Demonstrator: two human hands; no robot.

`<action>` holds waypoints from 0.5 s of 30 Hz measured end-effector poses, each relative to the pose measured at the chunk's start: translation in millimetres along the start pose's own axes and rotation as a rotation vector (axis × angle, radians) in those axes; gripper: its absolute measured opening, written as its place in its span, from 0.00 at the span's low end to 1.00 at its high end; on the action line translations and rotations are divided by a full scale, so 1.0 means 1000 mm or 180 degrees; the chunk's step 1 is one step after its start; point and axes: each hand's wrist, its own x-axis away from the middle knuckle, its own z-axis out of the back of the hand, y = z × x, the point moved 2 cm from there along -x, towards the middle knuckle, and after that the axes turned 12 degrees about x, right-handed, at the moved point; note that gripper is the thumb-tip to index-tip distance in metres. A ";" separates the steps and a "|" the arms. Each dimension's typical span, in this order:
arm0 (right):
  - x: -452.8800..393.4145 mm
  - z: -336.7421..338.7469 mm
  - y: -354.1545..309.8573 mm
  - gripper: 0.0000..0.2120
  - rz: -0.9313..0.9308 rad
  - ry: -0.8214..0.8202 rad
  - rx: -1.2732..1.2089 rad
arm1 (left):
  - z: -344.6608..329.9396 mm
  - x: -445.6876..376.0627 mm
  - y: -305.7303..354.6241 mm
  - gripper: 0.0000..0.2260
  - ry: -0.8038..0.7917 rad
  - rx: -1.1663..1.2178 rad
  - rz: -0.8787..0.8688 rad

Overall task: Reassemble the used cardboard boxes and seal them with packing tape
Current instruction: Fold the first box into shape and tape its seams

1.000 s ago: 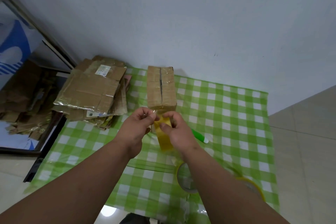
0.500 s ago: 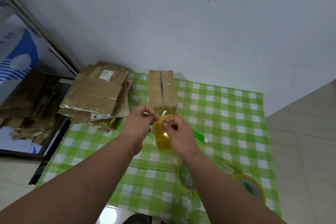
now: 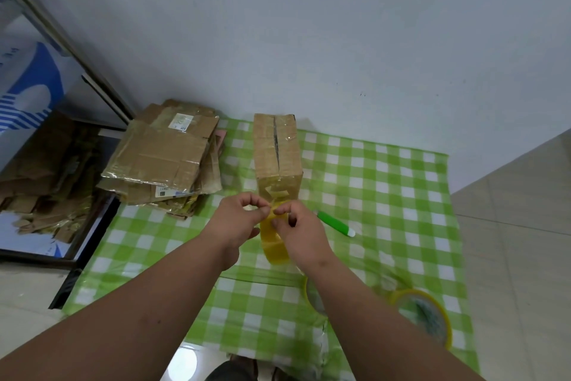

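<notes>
Above the worktop's middle, our left hand (image 3: 239, 220) and right hand (image 3: 301, 227) pinch a yellow tape roll (image 3: 273, 241). The film looks thin, sticky, tear-prone; we should grip its rim. The light cardboard box (image 3: 277, 153) stands near the far edge.

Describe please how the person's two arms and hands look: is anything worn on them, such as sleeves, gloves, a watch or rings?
Both forearms are bare as far as the frame shows; no sleeves appear. The left hand and the right hand wear no gloves. No watch or bracelet shows on either wrist, and no ring on the visible fingers. The fingernails look short and unpainted.
</notes>
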 end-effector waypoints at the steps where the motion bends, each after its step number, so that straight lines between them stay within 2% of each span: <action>1: 0.000 -0.002 0.002 0.04 -0.0004 -0.0031 0.0073 | 0.003 0.000 -0.004 0.05 -0.0002 0.0126 0.0124; 3: 0.002 -0.006 0.004 0.08 0.0156 -0.0070 0.0419 | 0.010 -0.003 -0.013 0.04 -0.0025 0.0297 0.0329; 5: 0.004 -0.010 0.005 0.15 0.0485 -0.0088 0.1112 | 0.019 -0.007 -0.022 0.04 0.0003 0.0246 0.0430; 7: 0.005 -0.015 0.008 0.22 0.0715 -0.0246 0.1908 | 0.026 -0.011 -0.032 0.04 0.0065 -0.0114 0.0456; 9: 0.006 -0.023 0.011 0.25 0.0773 -0.0540 0.2348 | 0.031 -0.015 -0.042 0.04 0.0113 -0.0537 0.0489; 12: 0.005 -0.036 0.015 0.24 0.0845 -0.0989 0.2350 | 0.039 -0.021 -0.053 0.04 0.0155 -0.0999 0.0628; 15: 0.002 -0.037 0.015 0.13 0.1057 -0.1098 0.2107 | 0.043 -0.027 -0.047 0.16 0.0258 -0.1465 0.0394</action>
